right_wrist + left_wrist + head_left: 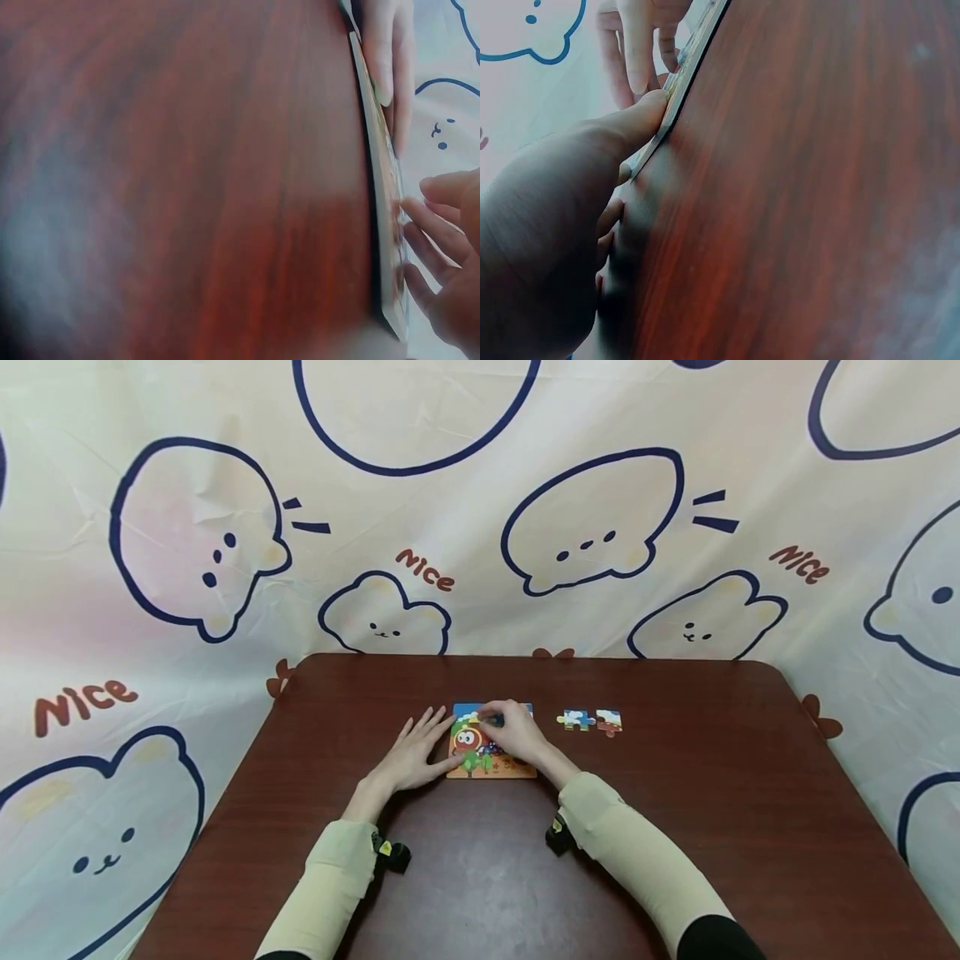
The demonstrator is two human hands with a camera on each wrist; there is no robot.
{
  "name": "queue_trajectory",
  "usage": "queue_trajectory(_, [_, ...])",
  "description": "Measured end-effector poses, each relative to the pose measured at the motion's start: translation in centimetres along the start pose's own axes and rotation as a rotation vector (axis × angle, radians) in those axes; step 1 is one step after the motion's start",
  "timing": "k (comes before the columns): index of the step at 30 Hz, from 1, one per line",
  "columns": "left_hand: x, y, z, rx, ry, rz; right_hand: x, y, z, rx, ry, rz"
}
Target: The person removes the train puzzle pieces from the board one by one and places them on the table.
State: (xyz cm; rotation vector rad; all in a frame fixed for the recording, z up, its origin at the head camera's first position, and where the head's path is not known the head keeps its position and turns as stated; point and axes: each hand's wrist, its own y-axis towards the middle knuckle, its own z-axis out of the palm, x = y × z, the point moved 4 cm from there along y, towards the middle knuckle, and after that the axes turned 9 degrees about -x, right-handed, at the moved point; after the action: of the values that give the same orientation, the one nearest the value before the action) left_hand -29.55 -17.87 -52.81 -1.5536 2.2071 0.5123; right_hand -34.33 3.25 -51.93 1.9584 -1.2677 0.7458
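Note:
A small, colourful jigsaw puzzle board lies flat on the table, printed with a red round-headed cartoon figure, green leaves and blue sky. My left hand steadies its left side, fingers spread and straight, with the thumb on the lower left part. Over the upper middle of the board is my right hand, its fingers bent and their tips down at the picture. A small dark patch shows between thumb and forefinger; whether it is a loose piece cannot be made out. In the right wrist view, the right fingertips touch the board.
Two loose jigsaw pieces lie to the right of the board, a blue-and-white one and a brown-and-white one. The brown wooden table has rounded far corners. A cartoon-printed cloth hangs behind it.

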Motion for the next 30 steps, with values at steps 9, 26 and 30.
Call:
queue_trajectory(9, [0.1,-0.4,0.4,0.005,-0.007,-0.011,0.1,-0.4,1.3,-0.041,0.007,0.030])
queue_trajectory(26, [-0.1,-0.3,0.4,-0.004,-0.019,-0.002,-0.3,-1.0,2.0,-0.135,0.082,0.033])
queue_trajectory(30, [-0.1,-0.1,0.1,-0.013,-0.019,0.005,-0.5,-1.0,2.0,-0.177,0.095,0.009])
